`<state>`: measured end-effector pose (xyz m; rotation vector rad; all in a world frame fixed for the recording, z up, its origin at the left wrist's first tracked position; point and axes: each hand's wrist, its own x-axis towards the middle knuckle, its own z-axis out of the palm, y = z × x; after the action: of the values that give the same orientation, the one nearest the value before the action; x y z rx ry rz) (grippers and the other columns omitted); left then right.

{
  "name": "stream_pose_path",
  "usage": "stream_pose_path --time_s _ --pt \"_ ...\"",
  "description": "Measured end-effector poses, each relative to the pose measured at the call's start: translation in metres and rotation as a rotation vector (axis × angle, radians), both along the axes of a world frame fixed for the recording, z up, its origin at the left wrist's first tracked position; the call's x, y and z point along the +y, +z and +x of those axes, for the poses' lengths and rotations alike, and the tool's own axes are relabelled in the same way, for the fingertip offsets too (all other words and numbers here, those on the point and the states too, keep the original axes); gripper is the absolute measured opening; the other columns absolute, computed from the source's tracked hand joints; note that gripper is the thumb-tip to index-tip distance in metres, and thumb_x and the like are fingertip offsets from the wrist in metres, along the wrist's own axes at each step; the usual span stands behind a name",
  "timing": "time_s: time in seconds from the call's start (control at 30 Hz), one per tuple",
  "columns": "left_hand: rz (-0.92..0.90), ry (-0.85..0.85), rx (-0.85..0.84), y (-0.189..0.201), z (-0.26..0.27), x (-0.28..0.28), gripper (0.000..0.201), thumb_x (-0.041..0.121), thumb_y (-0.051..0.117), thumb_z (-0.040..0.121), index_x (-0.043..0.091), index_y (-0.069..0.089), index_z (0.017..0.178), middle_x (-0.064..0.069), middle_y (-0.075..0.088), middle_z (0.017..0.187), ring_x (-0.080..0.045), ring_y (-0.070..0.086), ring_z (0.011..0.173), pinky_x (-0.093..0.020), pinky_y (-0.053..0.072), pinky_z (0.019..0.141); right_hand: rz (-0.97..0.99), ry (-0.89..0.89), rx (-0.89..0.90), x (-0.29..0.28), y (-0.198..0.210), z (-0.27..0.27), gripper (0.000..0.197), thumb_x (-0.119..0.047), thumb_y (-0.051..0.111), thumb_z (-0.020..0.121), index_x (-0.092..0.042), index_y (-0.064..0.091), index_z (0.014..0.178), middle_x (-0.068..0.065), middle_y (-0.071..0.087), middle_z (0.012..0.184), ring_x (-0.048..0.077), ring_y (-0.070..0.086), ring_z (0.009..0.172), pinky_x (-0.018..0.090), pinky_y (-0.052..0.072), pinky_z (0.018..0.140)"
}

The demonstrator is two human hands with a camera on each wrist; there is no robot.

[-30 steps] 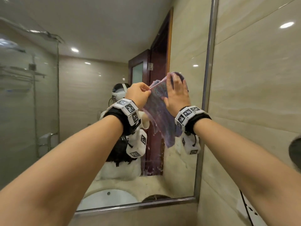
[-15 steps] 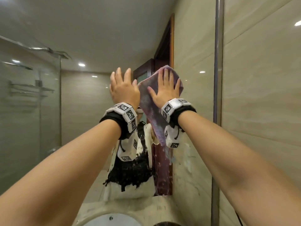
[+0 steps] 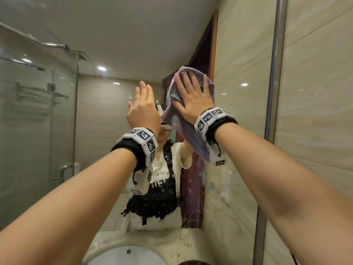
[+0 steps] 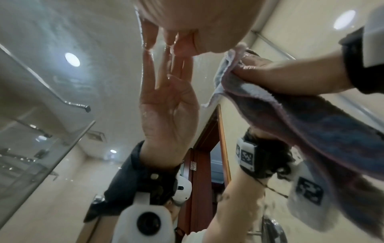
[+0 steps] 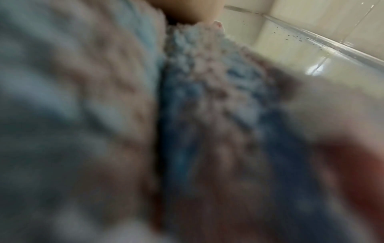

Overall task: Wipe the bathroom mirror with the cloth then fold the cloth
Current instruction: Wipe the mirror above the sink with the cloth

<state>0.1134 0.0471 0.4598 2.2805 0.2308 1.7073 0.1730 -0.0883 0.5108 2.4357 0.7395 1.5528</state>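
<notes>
Mostly blurred cloth point(image 5: 207, 115), rt wrist.

In the right wrist view the cloth point(image 5: 207, 98) fills nearly the whole frame as a soft blur, so the right hand behind it cannot be made out there. In the head view the right hand point(image 3: 193, 98) covers the middle of the cloth point(image 3: 183, 131), and the sink point(image 3: 126, 257) is cut off by the bottom edge. In the left wrist view the left hand point(image 4: 176, 21) is cut off by the top edge, with only its fingertips point(image 4: 148, 44) showing against the mirror point(image 4: 72, 32).
</notes>
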Motion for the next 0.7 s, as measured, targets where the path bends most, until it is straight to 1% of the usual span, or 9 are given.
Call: stream_pose_path --time_s 0.1,0.2,0.27,0.33,0.4,0.43,0.5,0.6,0.7 --pt "-0.003 -0.027 0.025 -0.003 0.002 -0.002 0.061 0.009 0.035 0.092 0.013 0.016 0.149 -0.002 0.007 0.158 -0.019 0.010 0.146 -0.044 0.015 0.116 0.082 -0.016 0.036 -0.012 0.004 0.004 0.078 -0.061 0.025 0.091 -0.023 -0.012 0.148 0.004 -0.013 0.158 0.024 -0.011 0.145 0.053 -0.010 0.113" --pt "-0.027 -0.061 0.034 -0.007 0.007 -0.006 0.062 0.019 0.034 0.094 0.013 0.009 0.150 -0.001 0.000 0.159 -0.017 0.003 0.146 -0.046 0.007 0.118 0.358 -0.049 0.120 -0.047 0.007 0.012 0.081 -0.059 0.030 0.092 -0.019 -0.013 0.148 0.006 -0.015 0.157 0.026 -0.011 0.145 0.054 -0.008 0.113" --pt "-0.010 -0.029 0.027 -0.013 0.011 -0.007 0.063 0.023 0.034 0.094 0.014 0.007 0.150 -0.001 -0.001 0.159 -0.018 0.002 0.146 -0.048 0.006 0.117 0.472 -0.088 0.126 -0.080 0.001 0.019 0.079 -0.055 0.031 0.093 -0.016 -0.009 0.149 0.008 -0.011 0.158 0.027 -0.007 0.145 0.053 -0.004 0.115" --pt "0.005 -0.011 0.015 -0.016 0.015 -0.007 0.064 0.023 0.035 0.093 0.014 0.008 0.150 -0.001 0.000 0.159 -0.018 0.002 0.146 -0.049 0.007 0.117 0.495 -0.140 0.072 -0.109 -0.014 0.023 0.079 -0.048 0.039 0.092 -0.011 -0.002 0.149 0.012 0.000 0.157 0.032 0.002 0.144 0.052 0.004 0.117" --pt "0.007 0.002 -0.002 -0.017 0.019 -0.006 0.065 0.023 0.037 0.092 0.014 0.009 0.150 -0.002 0.001 0.159 -0.019 0.004 0.146 -0.049 0.007 0.117 0.457 -0.205 0.033 -0.124 -0.029 0.024 0.078 -0.031 0.049 0.090 -0.007 0.003 0.149 0.017 0.010 0.154 0.037 0.010 0.141 0.051 0.010 0.117" --pt "0.006 0.008 -0.008 -0.017 0.020 -0.006 0.066 0.023 0.038 0.091 0.014 0.009 0.150 -0.002 0.002 0.159 -0.019 0.005 0.146 -0.050 0.007 0.117 0.441 -0.237 0.031 -0.127 -0.034 0.024 0.077 -0.025 0.050 0.088 -0.006 0.006 0.149 0.017 0.013 0.153 0.037 0.012 0.140 0.051 0.010 0.117" --pt "-0.003 0.010 -0.013 -0.018 0.021 -0.007 0.066 0.023 0.040 0.091 0.013 0.011 0.150 -0.002 0.003 0.158 -0.020 0.006 0.146 -0.051 0.007 0.117 0.444 -0.248 0.017 -0.130 -0.036 0.022 0.073 -0.020 0.051 0.087 -0.009 0.013 0.148 0.016 0.016 0.151 0.036 0.012 0.140 0.051 0.003 0.117" --pt "0.003 0.002 -0.014 -0.017 0.020 -0.007 0.065 0.023 0.039 0.091 0.013 0.012 0.150 -0.003 0.005 0.158 -0.020 0.007 0.146 -0.051 0.008 0.117 0.500 -0.182 -0.016 -0.128 -0.025 0.018 0.062 -0.019 0.047 0.090 -0.013 0.023 0.146 0.013 0.010 0.155 0.033 0.004 0.144 0.051 -0.006 0.114" --pt "0.020 -0.003 -0.009 -0.018 0.018 -0.006 0.064 0.022 0.038 0.091 0.013 0.013 0.150 -0.003 0.006 0.158 -0.020 0.007 0.146 -0.051 0.009 0.117 0.515 -0.142 0.129 -0.112 -0.018 0.017 0.067 -0.022 0.042 0.095 -0.005 0.004 0.148 0.015 -0.006 0.157 0.030 -0.007 0.145 0.048 -0.004 0.118"
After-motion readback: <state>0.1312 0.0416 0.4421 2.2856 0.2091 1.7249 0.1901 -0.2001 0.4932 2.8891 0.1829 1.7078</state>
